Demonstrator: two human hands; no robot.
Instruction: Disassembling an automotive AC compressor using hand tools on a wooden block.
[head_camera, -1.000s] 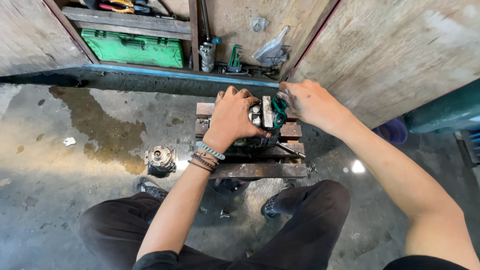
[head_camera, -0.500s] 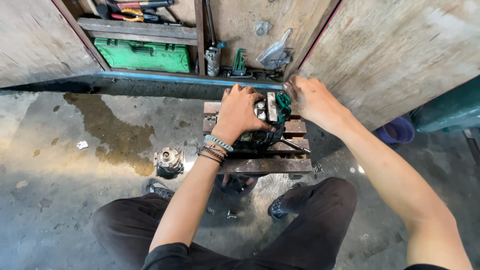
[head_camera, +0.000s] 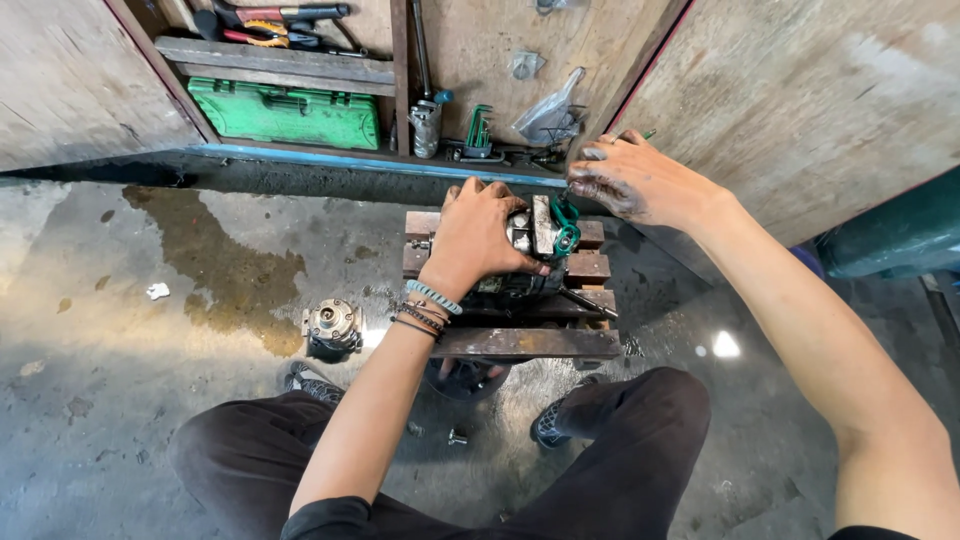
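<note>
Metal assembly (head_camera: 530, 245): a greasy machine part with a green fitting at its right end; we see it lying on a low wooden stand (head_camera: 520, 340) between our knees.
Left hand (head_camera: 478, 238): clamped down over the top of the assembly, fingers curled around it — a grip that, we judge, pins it to the slats so it cannot roll.
Right hand (head_camera: 640, 180): lifted clear of the part, up and to the right beside the plywood door (head_camera: 800, 100); oily fingers are loosely bent with something thin and green-tipped among them, but we cannot tell whether they pinch it or what it is.
Stand: rough slats raise the work off the ground, and we crouch just behind it.
Round part (head_camera: 332, 325): a second metal piece stands on the floor just left of the stand, apart from both hands.
Floor (head_camera: 150, 330): grey concrete, stained, wet and shiny in patches, with a few small bits lying near our shoes.
Cabinet: open ahead of us — a green tool case (head_camera: 285, 113) and hand tools sit on its shelves, near the work.
</note>
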